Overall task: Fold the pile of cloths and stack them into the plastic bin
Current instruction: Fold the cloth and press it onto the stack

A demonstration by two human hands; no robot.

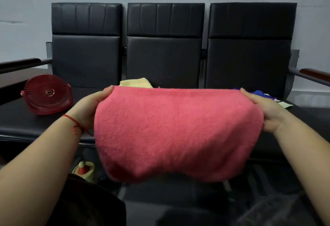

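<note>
A pink terry cloth [178, 132] hangs stretched in the air above the black bench seat. My left hand [91, 107] pinches its upper left corner and my right hand [267, 111] pinches its upper right corner. The cloth's lower edge droops toward me and hides the middle of the seat. Behind it a yellow cloth [135, 83] peeks out, and a blue and purple cloth [260, 94] lies at the right. A red plastic basket [47, 94] rests tipped on its side on the left seat.
A three-seat black bench [164, 61] stands against the grey wall, with wooden armrests at both ends. A small yellow and red toy [84, 170] sits on the floor below the left seat. A pale scrap [285, 104] lies by the blue cloth.
</note>
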